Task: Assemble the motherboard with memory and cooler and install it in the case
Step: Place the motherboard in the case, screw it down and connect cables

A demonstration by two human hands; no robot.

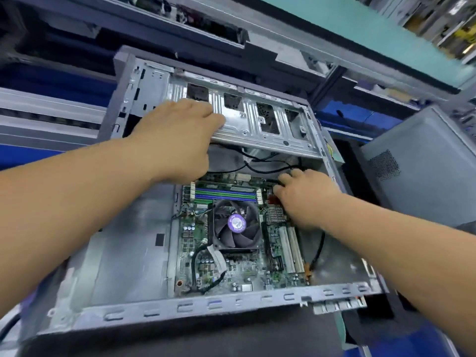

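Observation:
An open grey computer case (121, 253) lies on its side in front of me. The green motherboard (239, 269) sits inside it, with a black cooler fan (235, 225) at its middle and blue and green memory slots (225, 194) above the fan. My left hand (177, 135) grips the front edge of the hinged silver drive cage (260, 124) at the case's top. My right hand (304, 194) reaches down at the board's upper right corner, its fingers pinching a black cable (270, 168) there. The fingertips are partly hidden.
A black cable (318, 251) with an orange plug runs along the board's right edge. A second grey case (422, 161) stands at the right. The case's front rim (219, 305) is near me. Blue bins and metal shelf rails fill the back.

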